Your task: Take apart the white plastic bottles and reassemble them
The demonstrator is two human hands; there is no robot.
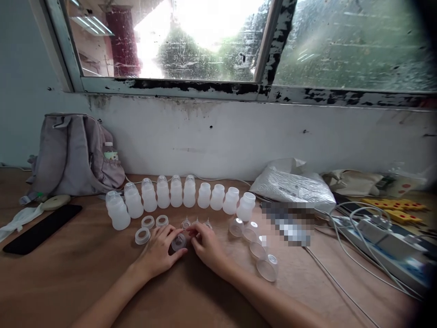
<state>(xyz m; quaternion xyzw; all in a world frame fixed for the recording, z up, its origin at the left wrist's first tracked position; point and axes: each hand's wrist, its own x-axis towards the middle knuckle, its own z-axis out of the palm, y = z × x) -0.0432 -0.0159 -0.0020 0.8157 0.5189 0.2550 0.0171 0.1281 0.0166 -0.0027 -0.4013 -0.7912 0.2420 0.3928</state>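
Observation:
My left hand [160, 250] and my right hand [206, 246] meet on the wooden table [85, 273], fingers closed together on a small translucent ring with a teat [178, 242]. A curved row of several white plastic baby bottles [177, 196] stands just beyond my hands; the left ones wear clear caps. Three loose collar rings [148, 222] lie left of my hands. Small teats [196, 223] lie just above my fingers. Several clear dome caps [256, 248] lie to the right of my right hand.
A grey backpack [73, 155] leans on the wall at the left, a black phone [43, 228] in front of it. A white plastic bag [293, 184], cables [344, 228], a power strip [385, 248] and yellow items [396, 207] crowd the right.

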